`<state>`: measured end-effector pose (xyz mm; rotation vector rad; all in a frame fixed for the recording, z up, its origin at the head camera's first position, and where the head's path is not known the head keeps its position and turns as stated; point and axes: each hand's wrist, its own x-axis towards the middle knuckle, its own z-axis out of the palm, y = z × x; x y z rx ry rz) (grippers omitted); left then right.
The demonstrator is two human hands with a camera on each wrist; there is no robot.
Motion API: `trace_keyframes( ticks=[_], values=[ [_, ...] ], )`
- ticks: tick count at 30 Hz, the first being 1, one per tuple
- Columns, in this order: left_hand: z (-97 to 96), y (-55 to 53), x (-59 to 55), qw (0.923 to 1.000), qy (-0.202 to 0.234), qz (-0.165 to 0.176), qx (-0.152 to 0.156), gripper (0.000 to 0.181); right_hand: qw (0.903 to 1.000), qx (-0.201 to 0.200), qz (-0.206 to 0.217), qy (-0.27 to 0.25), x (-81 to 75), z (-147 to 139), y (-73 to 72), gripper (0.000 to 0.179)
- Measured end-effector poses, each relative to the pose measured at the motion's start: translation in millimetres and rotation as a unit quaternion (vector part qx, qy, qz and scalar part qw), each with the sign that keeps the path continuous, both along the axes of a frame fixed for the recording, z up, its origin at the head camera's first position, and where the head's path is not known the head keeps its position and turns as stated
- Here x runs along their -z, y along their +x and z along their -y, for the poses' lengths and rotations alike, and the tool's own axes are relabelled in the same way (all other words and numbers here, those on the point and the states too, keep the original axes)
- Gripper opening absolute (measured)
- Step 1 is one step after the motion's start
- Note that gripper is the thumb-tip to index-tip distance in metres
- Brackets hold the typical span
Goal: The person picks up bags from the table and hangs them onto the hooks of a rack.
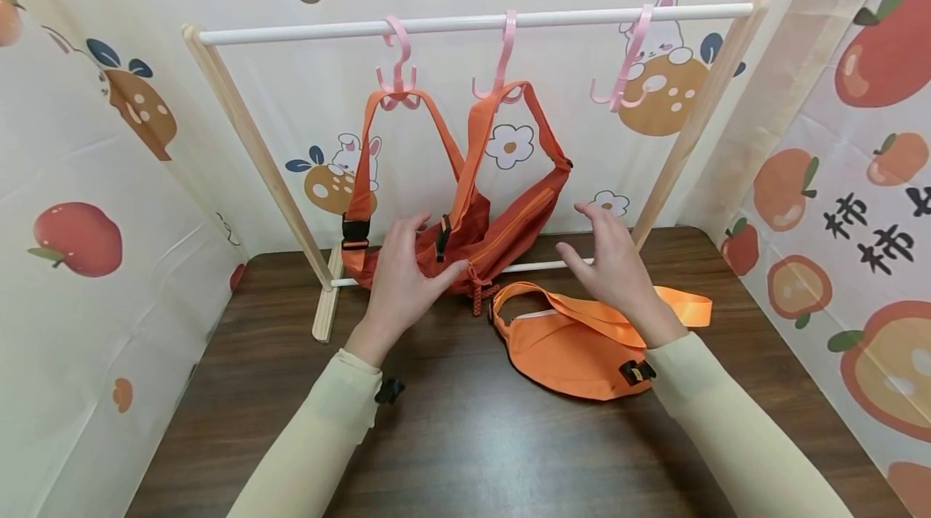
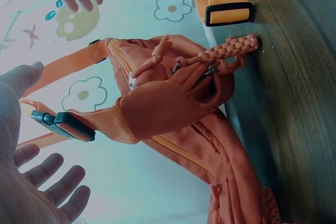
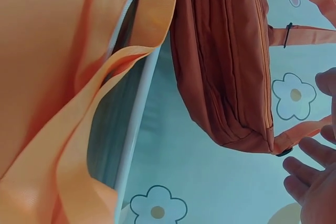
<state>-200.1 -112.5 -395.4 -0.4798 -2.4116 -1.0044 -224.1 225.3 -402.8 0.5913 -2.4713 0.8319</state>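
Note:
A rust-red waist bag (image 1: 520,231) hangs by its orange straps from two pink hooks, the left hook (image 1: 398,65) and the middle hook (image 1: 503,57). My left hand (image 1: 409,271) is in front of its left part, fingers spread and thumb pointing right; in the left wrist view a black buckle (image 2: 63,124) shows beyond the fingers, which grip nothing. To the right of the bag my right hand (image 1: 611,259) is raised with fingers apart, holding nothing. Below it an orange waist bag (image 1: 575,356) lies on the table, its strap (image 1: 604,320) partly behind my right wrist.
A white rail (image 1: 567,20) on wooden posts (image 1: 698,122) runs across the back. The right pink hook (image 1: 627,65) carries nothing. A low white bar (image 1: 545,266) crosses the stand's base on the brown table (image 1: 465,453). Fruit-print cloth (image 1: 94,324) walls surround it.

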Motion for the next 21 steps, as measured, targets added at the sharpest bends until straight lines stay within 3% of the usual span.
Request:
trace_keyframes(
  ticks=[11,21],
  values=[
    [4.7,12.2,2.7,1.0,0.004,-0.002,-0.003,0.084,0.9991,0.002,0.021,0.037,9.0,-10,12.1,0.07],
    [8.9,23.5,14.2,0.9999,-0.005,0.014,0.002,0.075,0.9962,-0.003,0.05,0.072,17.8,-19,22.0,0.072]
  ],
)
